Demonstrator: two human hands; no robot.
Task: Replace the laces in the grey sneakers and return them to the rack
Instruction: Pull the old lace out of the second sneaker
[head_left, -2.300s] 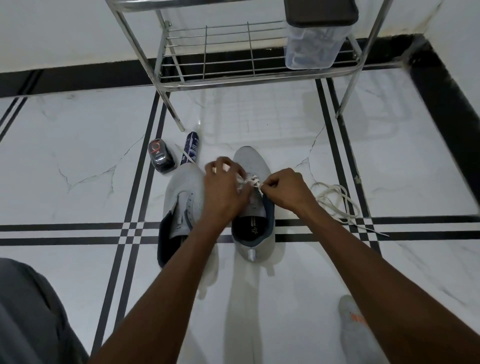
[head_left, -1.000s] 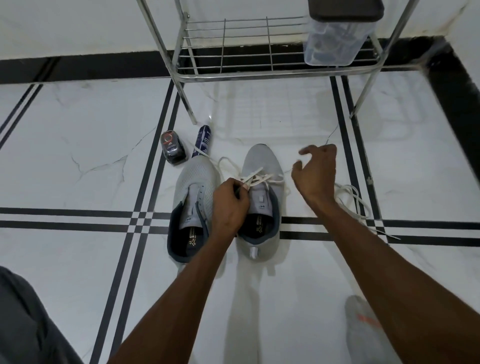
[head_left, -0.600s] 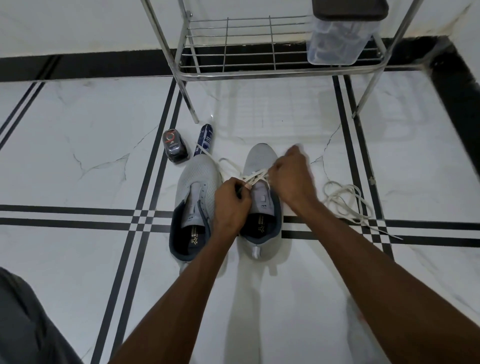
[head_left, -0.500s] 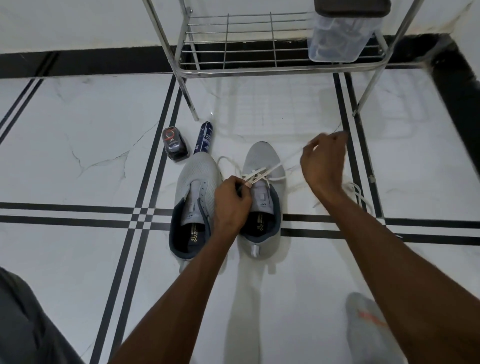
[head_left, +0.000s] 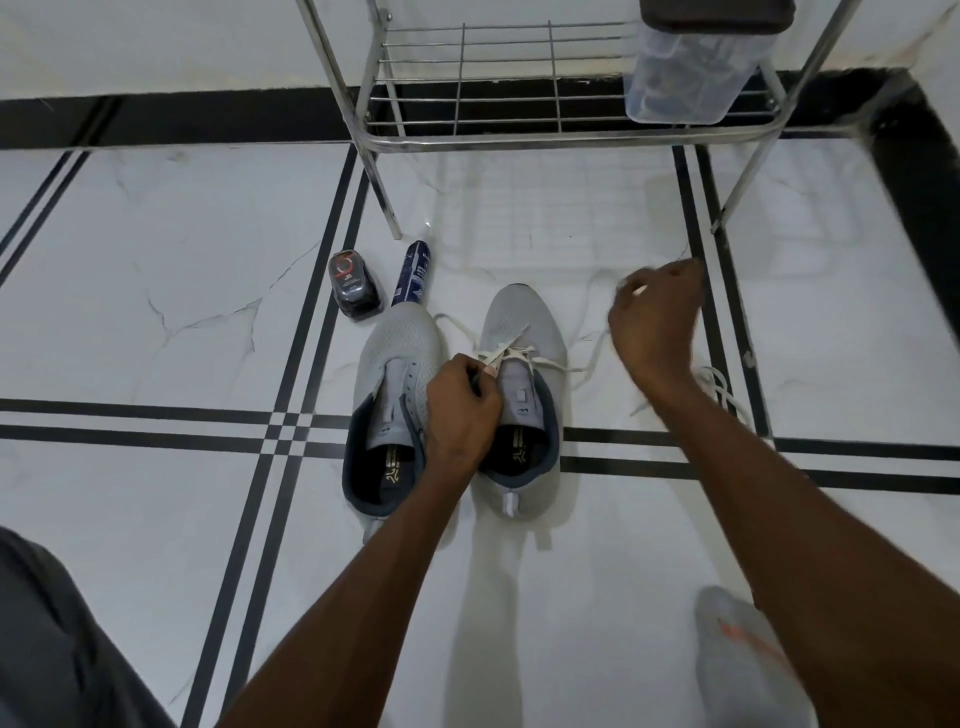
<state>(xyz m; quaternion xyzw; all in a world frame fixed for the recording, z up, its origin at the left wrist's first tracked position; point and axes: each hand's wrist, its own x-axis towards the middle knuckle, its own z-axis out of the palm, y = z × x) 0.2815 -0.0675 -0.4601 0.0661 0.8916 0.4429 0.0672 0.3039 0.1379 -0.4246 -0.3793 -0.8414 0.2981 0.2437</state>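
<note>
- The two grey sneakers are standing side by side on the floor (head_left: 156, 312), toes pointing toward the rack (head_left: 519, 137), which they are not yet on.
- The right sneaker (head_left: 524, 332) is carrying a white lace (head_left: 511, 354) crossed through what look like only its lower eyelets; the upper eyelets appear to be waiting.
- The left sneaker (head_left: 402, 343) is showing no lace through its eyelets, so by my reading that one is not begun.
- The left hand (head_left: 462, 410) is curling its fingers at the eyelet edge of the right sneaker, its grip pinching the lace there.
- The right hand (head_left: 657, 317) is lifting away to the right of the shoes; it is motion-blurred, a strand of lace is trailing up toward it, and its grip seems to be closing on the lace end, though the blur is leaving this uncertain.
- A loose white lace (head_left: 719, 387) is lying on the floor just behind the right forearm, probably for the other shoe or an old one.
- A dark polish tin (head_left: 353, 286) and a blue spray can (head_left: 413, 273) are lying near the left sneaker's toe; a clear lidded container (head_left: 685, 78) is sitting on the rack's lower shelf.
- Judging overall, the task is looking well under halfway: finishing this lace, lacing the other sneaker and shelving both are remaining.
</note>
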